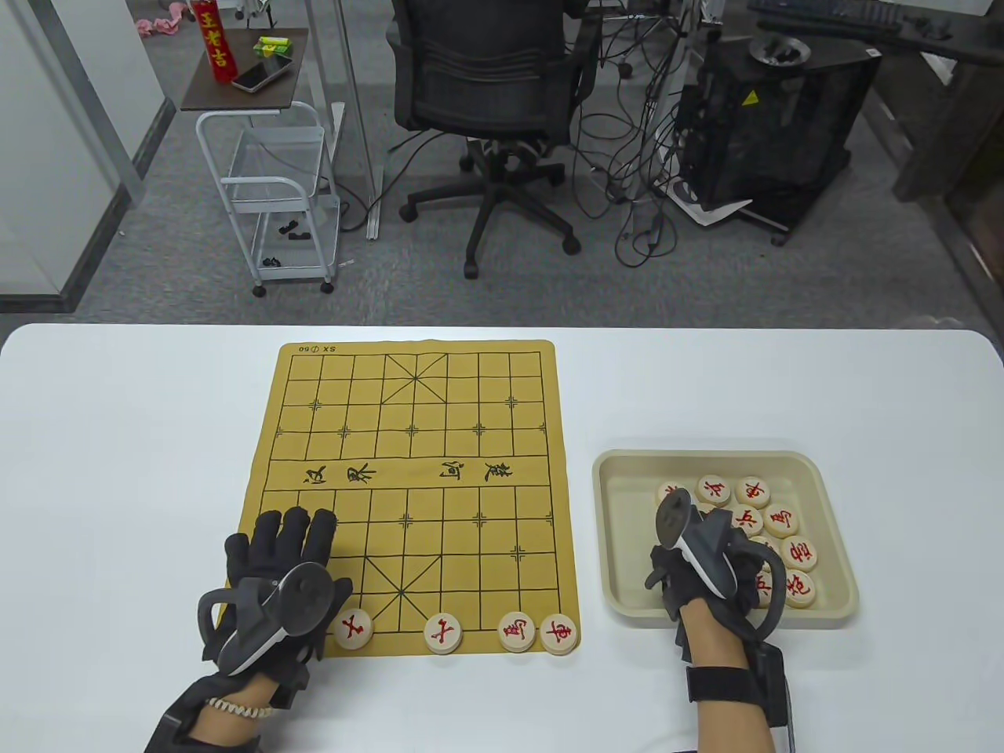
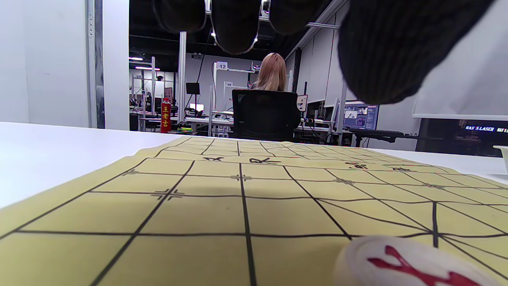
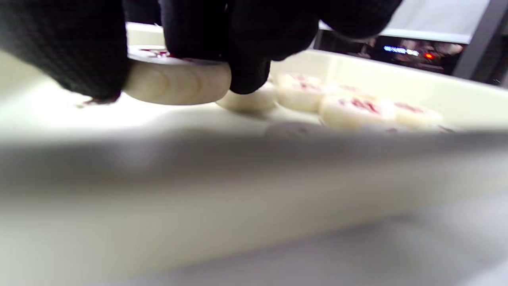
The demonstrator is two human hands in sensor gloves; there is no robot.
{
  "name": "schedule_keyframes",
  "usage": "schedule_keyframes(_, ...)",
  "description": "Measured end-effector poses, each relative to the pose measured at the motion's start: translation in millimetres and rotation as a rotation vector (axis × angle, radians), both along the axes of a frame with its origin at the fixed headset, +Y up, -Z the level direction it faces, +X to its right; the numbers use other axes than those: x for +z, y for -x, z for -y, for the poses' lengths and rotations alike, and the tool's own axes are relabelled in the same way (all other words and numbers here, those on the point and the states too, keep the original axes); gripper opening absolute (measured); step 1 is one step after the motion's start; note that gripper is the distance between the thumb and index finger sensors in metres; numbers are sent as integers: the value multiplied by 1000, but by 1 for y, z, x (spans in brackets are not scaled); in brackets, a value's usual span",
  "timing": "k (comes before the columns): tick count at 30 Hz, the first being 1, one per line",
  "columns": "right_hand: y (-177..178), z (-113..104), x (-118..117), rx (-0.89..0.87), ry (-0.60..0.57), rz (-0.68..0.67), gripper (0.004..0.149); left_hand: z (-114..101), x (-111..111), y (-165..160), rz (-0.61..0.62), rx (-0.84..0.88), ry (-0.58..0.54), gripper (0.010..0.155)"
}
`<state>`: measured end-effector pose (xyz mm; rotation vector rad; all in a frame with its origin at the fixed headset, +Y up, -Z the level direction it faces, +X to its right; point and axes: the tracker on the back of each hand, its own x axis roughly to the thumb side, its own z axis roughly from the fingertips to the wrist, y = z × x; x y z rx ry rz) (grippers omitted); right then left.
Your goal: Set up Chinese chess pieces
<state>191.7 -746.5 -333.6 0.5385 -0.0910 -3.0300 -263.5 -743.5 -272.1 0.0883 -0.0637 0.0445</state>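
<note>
On the yellow board [image 1: 408, 486], along its near edge, four round wooden pieces with red marks sit in a row. From the middle of the board they lie at about 7, 6 and 5 o'clock: one piece [image 1: 353, 629] right beside the left hand, one [image 1: 443, 634] near the middle, and two [image 1: 518, 631] [image 1: 560, 634] side by side, touching or almost, at the corner. The rest of the board has no pieces on it, and the far half is bare. So I think the job has only just started and most of the pieces are not set out yet. I see only red pieces, no other color.

At 3 o'clock from the board sits a cream tray [image 1: 620, 471] on the white table [image 1: 118, 439]. It holds the loose pieces [image 1: 784, 541], about ten that I can count, lying flat and close together, mostly on the tray's right side. Some are hidden under the hand, so I cannot give the full number.

The right hand [image 1: 710, 569] is down in the tray. Its fingers [image 3: 254, 59] are pinching one piece [image 3: 178, 85] by its edges, lifted a little off the tray floor, I think.

The left hand [image 1: 274, 580] rests on the board's near left corner with its fingers [image 1: 298, 529] spread out flat. It holds nothing.
</note>
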Motion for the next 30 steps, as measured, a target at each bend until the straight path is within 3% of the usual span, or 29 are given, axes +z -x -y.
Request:
schedule_keyframes(4,51,-24,15,19,-104,-236,61,0,0,0,3,-2,-4,90)
schedule_keyframes(8,99,-32,30,37,-127,-450,61,0,1,0,3,-1,-8,90)
schedule_keyframes(14,172,-20,55,29,-14,-727,61,-1,1,1,4,7,-12,90)
schedule_keyframes(21,209,5,70,84,69,-836,61,-1,1,3,6,13,-12,90)
schedule_keyframes(30,217,26,72,114,124,-858,59,-1,1,3,6,16,-14,90)
